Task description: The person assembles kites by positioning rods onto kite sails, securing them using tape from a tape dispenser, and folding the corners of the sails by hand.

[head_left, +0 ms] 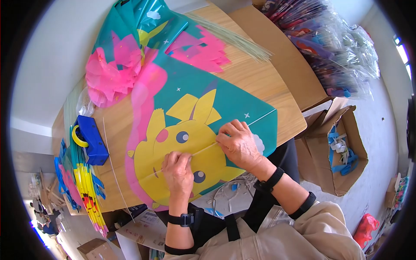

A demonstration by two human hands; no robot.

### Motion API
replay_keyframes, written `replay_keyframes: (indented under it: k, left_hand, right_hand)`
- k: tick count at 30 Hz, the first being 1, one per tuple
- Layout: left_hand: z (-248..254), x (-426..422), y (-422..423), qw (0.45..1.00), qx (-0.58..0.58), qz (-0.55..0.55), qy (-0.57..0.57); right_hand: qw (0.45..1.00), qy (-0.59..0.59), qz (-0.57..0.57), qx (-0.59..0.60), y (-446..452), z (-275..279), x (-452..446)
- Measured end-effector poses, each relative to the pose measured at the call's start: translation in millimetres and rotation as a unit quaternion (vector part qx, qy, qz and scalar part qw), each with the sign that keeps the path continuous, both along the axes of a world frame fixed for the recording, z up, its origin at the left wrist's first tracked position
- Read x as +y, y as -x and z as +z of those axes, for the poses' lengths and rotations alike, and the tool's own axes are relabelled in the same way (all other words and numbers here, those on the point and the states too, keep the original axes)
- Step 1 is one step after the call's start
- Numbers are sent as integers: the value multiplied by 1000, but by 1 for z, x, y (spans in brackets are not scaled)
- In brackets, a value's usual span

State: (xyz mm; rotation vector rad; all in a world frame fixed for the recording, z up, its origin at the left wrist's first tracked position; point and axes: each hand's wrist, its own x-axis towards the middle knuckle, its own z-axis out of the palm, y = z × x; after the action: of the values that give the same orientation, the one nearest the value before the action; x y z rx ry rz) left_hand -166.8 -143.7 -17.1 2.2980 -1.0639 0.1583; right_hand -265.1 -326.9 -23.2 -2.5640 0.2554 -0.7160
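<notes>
A teal, pink and yellow kite sheet (242,97) printed with a yellow cartoon character lies flat before me, its near side reaching past the table edge. Across its middle runs a thin white rod (203,149), slanting from the right-hand corner toward the lower left. My left hand (178,173) is closed in a pinch on the rod, over the character's face. Farther right, my right hand (237,145) also pinches the rod, its fingers curled against the sheet. The fingertips of both hands are partly hidden.
On the wooden table (286,104) are a blue tape dispenser (92,141), rolled kite material (84,182), a bundle of thin rods (242,39) and pink-fringed sheets (112,78). Cardboard boxes (303,147) stand to the right, near a pile of plastic-wrapped goods (329,47).
</notes>
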Motion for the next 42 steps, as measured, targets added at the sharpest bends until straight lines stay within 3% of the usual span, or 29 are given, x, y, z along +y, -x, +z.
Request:
replay_keyframes:
  k: [5,7,12,14,17,28,42]
  left_hand:
    - [1,0,0,1000,0,2,-5]
    - [2,0,0,1000,3,1,-3]
    - [3,-1,1,1000,14,1,1]
    - [2,-2,0,1000,14,1,-3]
    - [3,-6,0,1000,10,-3,-12]
    - [-7,-54,9,998,-12,-61,2]
    - [-10,-56,11,997,1,-64,44]
  right_hand:
    - [999,-20,-6,-35,1,13,-7]
    - [996,-55,-62,-25,8,20,-18]
    - [997,-34,-60,18,16,13,-30]
    - [991,-125,-53,13,17,-3,-33]
    - [987,-151,-52,-2,18,-4,-33]
    - [988,-142,-54,-20,18,-7,-32]
    - [992,-105,-66,-38,19,-6,-31]
